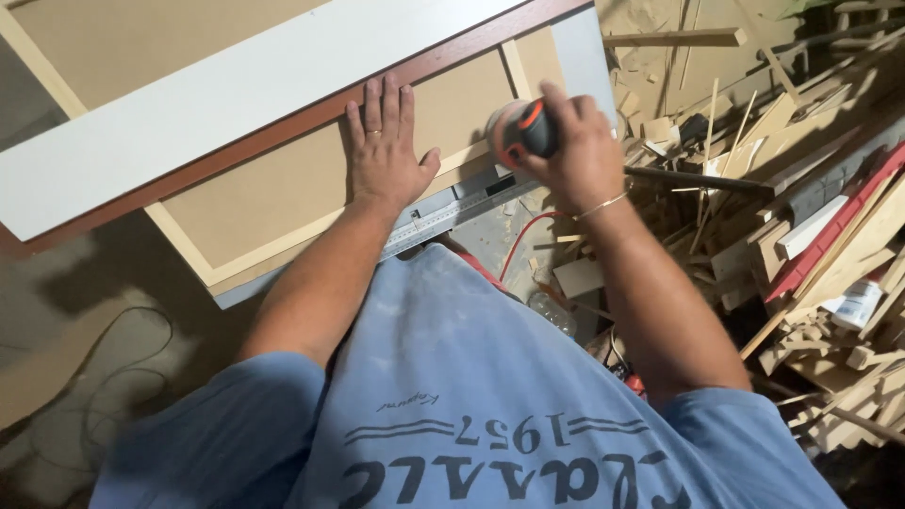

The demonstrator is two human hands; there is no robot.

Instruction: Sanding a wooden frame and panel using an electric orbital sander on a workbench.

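Pressing flat with fingers spread, the left hand steadies a brown panel while the right hand wraps its fingers around an orange-and-black sander at the panel's edge.

sander: mostly buried under the right hand, only the black and orange top peeks out, pad can't be seen

panel: runs out past the top edge above the left hand, far end is anyone's guess

ruler: partly covered by the left wrist, markings too tiny to read

red cord: slips behind the shirt below the right hand

scrap pile: chopped off at the right edge
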